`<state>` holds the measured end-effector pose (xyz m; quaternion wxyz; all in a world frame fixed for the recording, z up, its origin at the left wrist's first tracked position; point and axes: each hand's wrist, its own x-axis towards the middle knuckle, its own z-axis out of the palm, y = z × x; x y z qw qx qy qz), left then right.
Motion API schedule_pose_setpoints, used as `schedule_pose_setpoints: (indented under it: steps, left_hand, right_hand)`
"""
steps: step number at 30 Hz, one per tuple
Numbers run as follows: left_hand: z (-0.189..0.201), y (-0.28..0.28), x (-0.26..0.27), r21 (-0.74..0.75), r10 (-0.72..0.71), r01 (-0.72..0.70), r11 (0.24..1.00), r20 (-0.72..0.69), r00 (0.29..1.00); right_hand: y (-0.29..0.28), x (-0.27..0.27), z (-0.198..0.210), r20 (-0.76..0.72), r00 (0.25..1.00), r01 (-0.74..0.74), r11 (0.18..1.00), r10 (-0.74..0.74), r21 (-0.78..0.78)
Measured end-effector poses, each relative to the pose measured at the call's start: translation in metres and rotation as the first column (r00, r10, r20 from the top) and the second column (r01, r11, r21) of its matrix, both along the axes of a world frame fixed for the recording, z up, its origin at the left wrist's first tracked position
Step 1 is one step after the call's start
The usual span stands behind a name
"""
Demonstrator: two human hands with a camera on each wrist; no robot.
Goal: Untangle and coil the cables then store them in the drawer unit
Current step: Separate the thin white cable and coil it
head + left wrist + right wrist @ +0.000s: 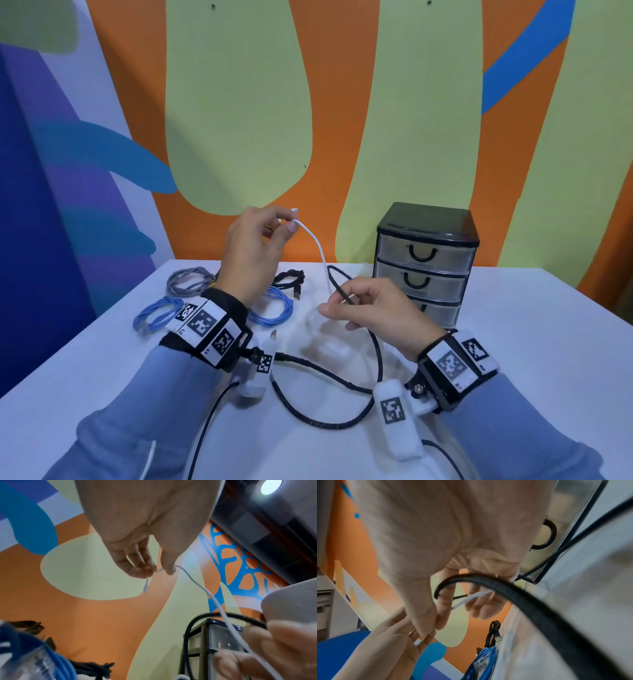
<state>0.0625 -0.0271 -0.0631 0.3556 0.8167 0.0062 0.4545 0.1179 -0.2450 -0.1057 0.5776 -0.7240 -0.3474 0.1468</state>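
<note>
Left hand (255,245) pinches white cable (320,251) near its plug, raised left of drawer unit (424,263). Cable runs down-right to right hand (370,308), which pinches it plus black cable (342,377). Right hand nearer the crossing.

White table (534,342) before an orange wall mural (342,102) with pale-green and blue shapes.
</note>
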Motion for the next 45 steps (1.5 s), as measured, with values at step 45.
schedule_pose_setpoints:
  steps: [45]
  left_hand:
    - [0.015,-0.020,-0.030,0.274,0.013,0.224,0.935,-0.658,0.753]
  right_hand:
    - [-0.001,-0.004,0.017,-0.026,0.984,0.173,0.980,-0.176,-0.100]
